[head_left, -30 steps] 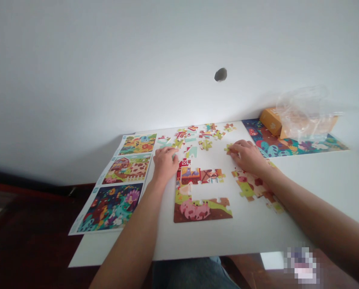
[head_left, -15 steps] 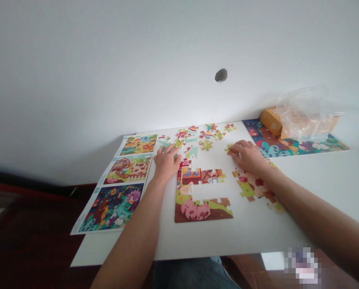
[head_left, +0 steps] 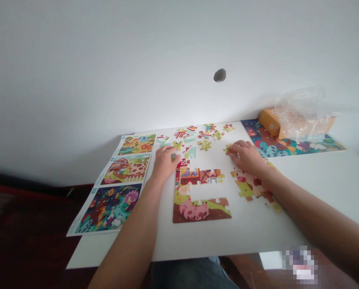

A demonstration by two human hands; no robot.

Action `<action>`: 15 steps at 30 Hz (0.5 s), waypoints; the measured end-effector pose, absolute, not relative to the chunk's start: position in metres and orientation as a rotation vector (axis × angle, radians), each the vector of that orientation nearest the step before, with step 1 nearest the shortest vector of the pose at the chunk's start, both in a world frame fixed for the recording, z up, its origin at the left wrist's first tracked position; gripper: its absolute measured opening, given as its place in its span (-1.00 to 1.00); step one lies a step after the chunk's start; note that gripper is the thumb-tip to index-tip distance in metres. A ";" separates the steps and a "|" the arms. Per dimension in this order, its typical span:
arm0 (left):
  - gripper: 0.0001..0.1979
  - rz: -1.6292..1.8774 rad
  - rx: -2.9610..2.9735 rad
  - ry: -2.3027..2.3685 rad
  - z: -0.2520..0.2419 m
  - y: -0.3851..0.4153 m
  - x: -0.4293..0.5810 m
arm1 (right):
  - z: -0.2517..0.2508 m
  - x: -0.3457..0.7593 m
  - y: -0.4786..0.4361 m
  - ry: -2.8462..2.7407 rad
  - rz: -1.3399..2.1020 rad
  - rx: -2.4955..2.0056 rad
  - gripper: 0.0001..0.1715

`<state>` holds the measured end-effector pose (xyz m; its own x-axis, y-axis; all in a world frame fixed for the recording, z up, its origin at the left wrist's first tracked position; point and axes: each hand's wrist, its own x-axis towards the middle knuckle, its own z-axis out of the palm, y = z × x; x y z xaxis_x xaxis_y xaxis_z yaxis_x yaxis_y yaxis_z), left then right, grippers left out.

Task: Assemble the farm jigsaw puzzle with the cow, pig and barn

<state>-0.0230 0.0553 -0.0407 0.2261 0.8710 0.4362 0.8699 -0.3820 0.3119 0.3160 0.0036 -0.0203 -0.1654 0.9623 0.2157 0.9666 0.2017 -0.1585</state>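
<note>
My left hand [head_left: 165, 161] is curled at the upper left corner of a partly joined farm jigsaw [head_left: 202, 216], thumb and fingers closing around a pale jigsaw piece [head_left: 174, 155] that they mostly cover. My right hand [head_left: 246, 155] pinches a green and brown jigsaw piece [head_left: 227, 149] against the white table. Under my right forearm lies a joined cow section [head_left: 245, 188], partly hidden. Several loose pieces, among them a green one [head_left: 204, 145] and a red barn one [head_left: 180, 133], are spread beyond the farm jigsaw.
On the left, a printed sheet [head_left: 90, 192] with three pictures overhangs the table edge. At the back right, a dark forest picture [head_left: 306, 149] lies flat beneath an orange box [head_left: 270, 121] and a clear plastic bag [head_left: 302, 112]. A white wall [head_left: 167, 80] borders the table's far side.
The fingers of my left hand have drawn closer together beside the jigsaw's upper left corner. My right hand stays on its piece. The whole view has shifted slightly.
</note>
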 end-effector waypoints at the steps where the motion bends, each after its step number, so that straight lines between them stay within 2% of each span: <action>1: -0.67 0.862 2.483 1.741 -0.040 0.055 -0.023 | -0.020 0.316 0.003 -2.210 -0.027 -1.831 -0.63; 7: -0.66 0.712 2.544 1.737 -0.040 0.054 -0.020 | -0.019 0.315 0.003 -2.213 -0.025 -1.823 -0.63; 15: -0.69 0.749 2.451 1.834 -0.041 0.055 -0.018 | -0.017 0.313 0.002 -2.205 -0.012 -1.841 -0.65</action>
